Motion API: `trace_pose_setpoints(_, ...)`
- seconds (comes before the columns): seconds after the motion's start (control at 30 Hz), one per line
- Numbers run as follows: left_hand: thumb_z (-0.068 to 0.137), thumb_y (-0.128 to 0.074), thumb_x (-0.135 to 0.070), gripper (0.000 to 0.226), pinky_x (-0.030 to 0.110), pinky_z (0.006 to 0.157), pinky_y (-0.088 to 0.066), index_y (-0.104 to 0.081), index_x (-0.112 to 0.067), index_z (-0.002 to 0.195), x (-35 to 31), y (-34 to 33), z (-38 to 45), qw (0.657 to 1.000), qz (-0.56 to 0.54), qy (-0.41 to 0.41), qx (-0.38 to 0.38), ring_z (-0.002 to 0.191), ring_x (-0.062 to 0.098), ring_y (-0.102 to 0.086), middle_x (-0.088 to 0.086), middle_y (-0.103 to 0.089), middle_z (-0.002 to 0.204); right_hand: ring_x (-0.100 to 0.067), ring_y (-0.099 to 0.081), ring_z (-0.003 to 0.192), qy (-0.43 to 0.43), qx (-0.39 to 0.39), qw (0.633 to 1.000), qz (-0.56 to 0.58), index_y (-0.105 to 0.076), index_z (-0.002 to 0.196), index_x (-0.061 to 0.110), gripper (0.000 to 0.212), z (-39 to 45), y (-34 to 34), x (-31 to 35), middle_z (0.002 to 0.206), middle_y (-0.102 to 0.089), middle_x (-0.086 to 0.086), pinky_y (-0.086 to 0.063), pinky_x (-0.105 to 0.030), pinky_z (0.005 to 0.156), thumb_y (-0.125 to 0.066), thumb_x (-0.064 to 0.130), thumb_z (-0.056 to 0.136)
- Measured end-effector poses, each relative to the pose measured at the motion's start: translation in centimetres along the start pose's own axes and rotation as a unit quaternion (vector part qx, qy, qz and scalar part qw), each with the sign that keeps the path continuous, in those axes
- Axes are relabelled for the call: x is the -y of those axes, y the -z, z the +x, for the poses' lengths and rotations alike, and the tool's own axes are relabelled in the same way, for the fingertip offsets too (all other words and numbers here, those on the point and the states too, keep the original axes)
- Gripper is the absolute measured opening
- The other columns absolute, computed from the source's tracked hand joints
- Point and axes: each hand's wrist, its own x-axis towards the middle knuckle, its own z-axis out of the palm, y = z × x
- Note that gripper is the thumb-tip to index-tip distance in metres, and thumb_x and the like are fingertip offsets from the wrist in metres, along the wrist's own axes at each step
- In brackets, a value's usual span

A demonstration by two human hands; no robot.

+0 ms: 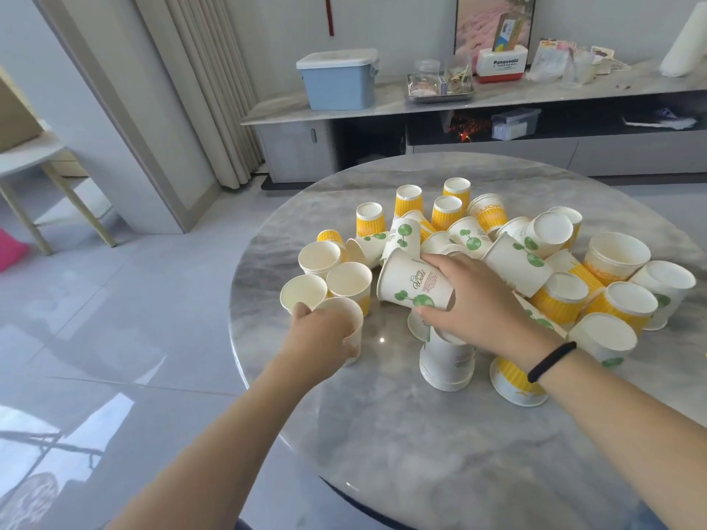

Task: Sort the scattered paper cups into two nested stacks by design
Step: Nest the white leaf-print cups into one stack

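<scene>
Many paper cups lie scattered on a round grey marble table (421,434); some are yellow ribbed, others white with green plants. My right hand (474,296) grips a green-plant cup (413,283) held on its side, mouth pointing left. Beneath that hand stands an upside-down nested stack of green-plant cups (445,363). My left hand (325,330) is closed around an upright cup (350,319) at the table's left edge; its design is hidden by my fingers. An upside-down yellow ribbed cup (514,382) sits near my right wrist.
Upright open cups (348,279) cluster beside my left hand. Yellow cups (445,210) stand upside down at the far side, more cups (616,258) pile at the right. Behind the table runs a low cabinet (497,101) with a blue box (336,80). Tiled floor lies to the left.
</scene>
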Motion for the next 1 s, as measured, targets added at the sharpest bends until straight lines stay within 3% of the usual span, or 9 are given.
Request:
trace_pose_setpoints(0.13,0.082,-0.065,-0.024,0.034,0.028,0.053,-0.023,-0.047,-0.014,0.055,0.1,1.6,0.4,0.983,-0.176,0.035,-0.031,0.064,0.022,-0.037,-0.001,-0.037,0.057,-0.025,-0.046,0.115,0.007,-0.019,1.000,-0.002,-0.044,0.136,0.025,0.070,-0.1,0.8,0.3,0.122,-0.053,-0.006,-0.034,-0.031,0.096,-0.069,0.035,0.072)
trace_pose_setpoints(0.23,0.084,-0.065,-0.022,0.025,0.028,0.058,-0.031,-0.064,0.002,0.076,0.2,3.3,1.0,0.932,-0.348,0.049,-0.090,0.060,0.018,-0.040,0.006,-0.048,0.065,-0.023,-0.043,0.113,0.001,-0.020,1.000,0.022,-0.047,0.133,0.028,0.069,0.1,2.4,0.0,0.118,-0.051,-0.004,-0.032,-0.028,0.095,-0.072,0.031,0.069)
trace_pose_setpoints(0.33,0.090,-0.057,-0.025,0.033,0.028,0.062,-0.032,-0.062,0.006,0.083,0.0,4.0,1.5,0.873,-0.469,0.056,-0.117,0.061,0.017,-0.039,0.008,-0.046,0.069,-0.018,-0.040,0.115,0.005,0.027,0.996,0.090,-0.045,0.132,0.033,0.070,0.2,3.0,-0.4,0.118,-0.048,0.000,-0.032,-0.025,0.094,-0.074,0.030,0.068)
trace_pose_setpoints(0.47,0.094,-0.050,-0.032,0.046,0.027,0.061,-0.029,-0.060,0.013,0.095,-1.2,3.9,2.6,0.824,-0.564,0.021,-0.041,0.061,0.015,-0.031,0.010,-0.037,0.079,-0.014,-0.042,0.120,0.020,0.053,0.991,0.119,-0.042,0.135,0.033,0.074,0.3,2.1,-0.6,0.125,-0.050,0.003,-0.034,-0.025,0.097,-0.076,0.037,0.070)
trace_pose_setpoints(0.53,0.095,-0.050,-0.032,0.039,0.026,0.061,-0.029,-0.067,0.002,0.089,-2.0,3.5,3.0,0.811,-0.585,-0.007,0.001,0.061,0.015,-0.031,0.008,-0.040,0.075,-0.013,-0.042,0.121,0.018,0.052,0.990,0.129,-0.041,0.137,0.033,0.075,0.4,1.7,-0.7,0.128,-0.050,0.006,-0.036,-0.028,0.100,-0.076,0.038,0.071)
trace_pose_setpoints(0.6,0.093,-0.051,-0.036,0.031,0.026,0.062,-0.030,-0.073,-0.019,0.080,-2.8,3.1,3.2,0.808,-0.588,-0.029,0.031,0.064,0.015,-0.034,0.005,-0.047,0.073,-0.014,-0.043,0.121,0.018,0.045,0.991,0.125,-0.041,0.138,0.032,0.075,0.4,1.6,-1.0,0.129,-0.051,0.005,-0.038,-0.031,0.102,-0.076,0.036,0.072)
trace_pose_setpoints(0.67,0.086,-0.052,-0.042,0.028,0.026,0.064,-0.031,-0.074,-0.025,0.080,-3.5,3.0,3.3,0.814,-0.576,-0.058,0.040,0.068,0.015,-0.037,0.006,-0.050,0.078,-0.015,-0.044,0.120,0.015,0.031,0.993,0.117,-0.042,0.137,0.030,0.075,0.5,1.8,-1.2,0.129,-0.052,0.004,-0.038,-0.030,0.101,-0.077,0.034,0.071)
trace_pose_setpoints(0.9,0.098,-0.044,-0.021,0.026,0.024,0.072,-0.044,-0.069,-0.021,0.093,-5.1,2.8,3.2,0.822,-0.561,-0.096,0.017,0.078,0.007,-0.061,-0.001,-0.069,0.085,0.007,-0.050,0.072,-0.032,-0.037,0.974,0.220,-0.051,0.111,0.031,0.046,-0.3,5.6,-2.5,0.087,-0.053,0.018,-0.040,-0.007,0.062,-0.075,0.037,0.072)
trace_pose_setpoints(1.0,0.097,-0.045,-0.018,0.025,0.010,0.060,-0.040,-0.067,-0.017,0.086,-6.3,2.5,2.3,0.852,-0.511,-0.111,-0.011,0.061,-0.006,-0.056,-0.005,-0.065,0.076,0.001,-0.053,0.073,-0.053,-0.081,0.966,0.241,-0.048,0.111,0.030,0.047,-1.2,6.2,-2.6,0.088,-0.055,0.012,-0.041,-0.008,0.060,-0.074,0.036,0.073)
